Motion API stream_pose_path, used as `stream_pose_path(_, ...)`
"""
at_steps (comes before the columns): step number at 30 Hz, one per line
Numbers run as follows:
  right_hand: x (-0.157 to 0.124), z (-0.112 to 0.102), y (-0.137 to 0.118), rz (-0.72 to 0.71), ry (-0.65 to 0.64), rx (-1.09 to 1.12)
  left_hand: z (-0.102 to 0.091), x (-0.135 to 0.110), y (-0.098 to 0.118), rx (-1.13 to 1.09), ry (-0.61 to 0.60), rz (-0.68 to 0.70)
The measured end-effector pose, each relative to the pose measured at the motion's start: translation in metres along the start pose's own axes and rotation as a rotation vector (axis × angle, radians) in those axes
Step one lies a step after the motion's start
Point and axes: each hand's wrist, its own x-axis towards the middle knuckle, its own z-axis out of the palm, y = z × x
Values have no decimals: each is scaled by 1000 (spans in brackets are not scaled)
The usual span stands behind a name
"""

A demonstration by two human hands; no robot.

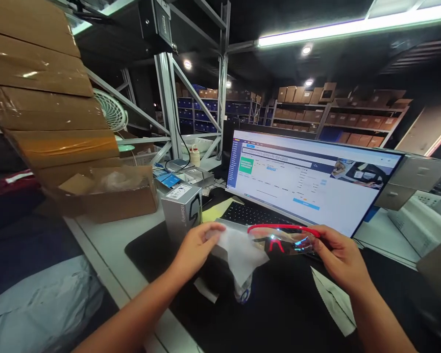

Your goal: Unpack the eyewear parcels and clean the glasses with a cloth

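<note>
My left hand pinches the corner of a thin white cloth, which hangs over the black desk mat. Held by one side in my right hand is a pair of sports glasses with a red frame, red nose piece and clear, bluish-reflecting lens. The cloth's right edge reaches close to the glasses; whether they touch I cannot tell. Just behind my left hand stands a silver-grey box. Under the cloth lies a small clear packet with a blue mark, partly covered.
A monitor and black keyboard stand behind my hands. On the mat lies a pale pouch at right. An open carton and stacked cardboard are at left. A grey plastic parcel sits lower left.
</note>
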Motion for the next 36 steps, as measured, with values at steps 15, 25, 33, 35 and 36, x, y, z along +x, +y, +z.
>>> stream_pose_path(15,2,22,-1,56,20,157,-26,-30,-26,-2,53,-185)
stream_pose_path(25,4,28,-5,76,-9,187,-27,-35,-23,86,363,-40)
stream_pose_path(33,2,27,-6,73,25,227,-24,-38,-20,409,350,24)
stream_pose_path(35,1,27,-5,65,35,216,-22,-36,-23,463,267,5)
stream_pose_path(36,1,28,-5,65,42,220,-21,-36,-25,498,240,-1)
